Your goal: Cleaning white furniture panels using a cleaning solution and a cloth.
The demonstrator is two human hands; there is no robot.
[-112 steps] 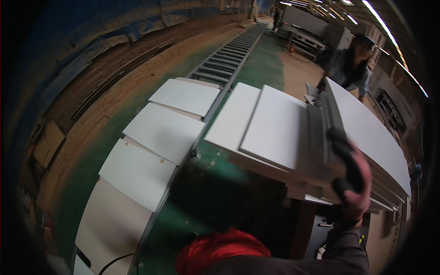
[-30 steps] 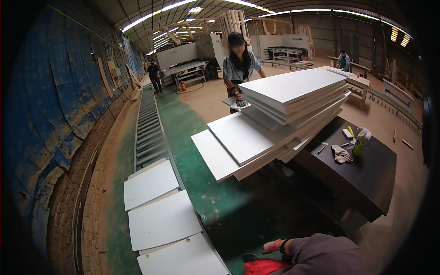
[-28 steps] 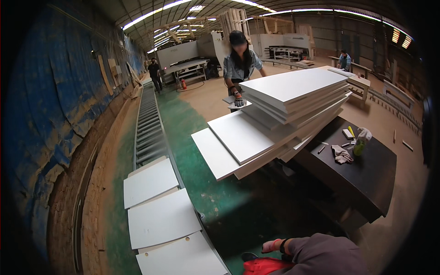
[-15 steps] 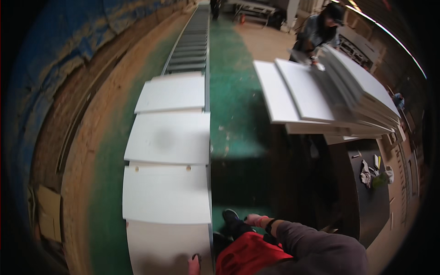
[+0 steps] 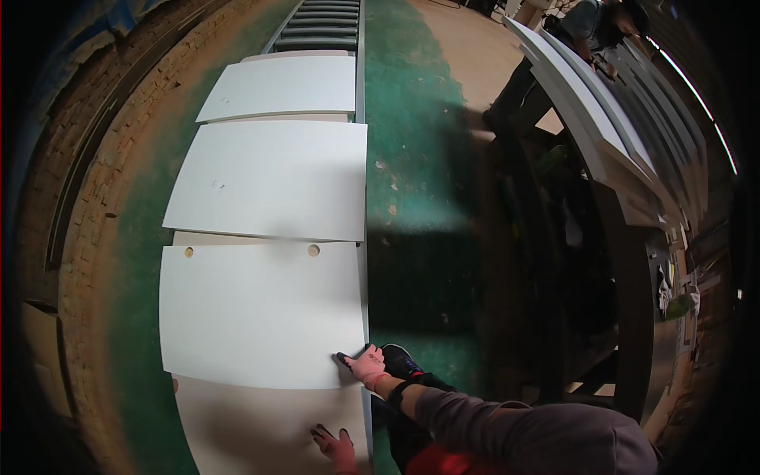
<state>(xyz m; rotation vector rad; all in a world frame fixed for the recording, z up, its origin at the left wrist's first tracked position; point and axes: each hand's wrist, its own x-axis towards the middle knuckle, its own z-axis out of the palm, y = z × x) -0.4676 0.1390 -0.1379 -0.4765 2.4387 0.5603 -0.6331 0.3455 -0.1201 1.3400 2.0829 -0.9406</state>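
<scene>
A white panel (image 5: 253, 317) with two round holes near its far edge lies before me. My right hand (image 5: 367, 367), in a pink glove with dark fingertips, grips its right edge near the close corner, one digit on the top face. Below it, the nearest panel (image 5: 245, 419) is greyer in the shade and partly cut off by the picture's lower rim. My left hand (image 5: 336, 450), gloved alike, rests over that panel with its fingers apart and holds nothing.
Further white panels (image 5: 269, 178) lie in a row on a roller conveyor (image 5: 321, 24) running away from me. At right, a person (image 5: 590, 32) bends over a stack of panels (image 5: 602, 103) beside a dark table (image 5: 633, 348). A brick wall (image 5: 87, 134) runs along the left.
My right hand has come from beside my body to the holed panel's right edge. My left hand's fingers now show spread. The view has shifted, so panels look closer and the stack lies further right.
</scene>
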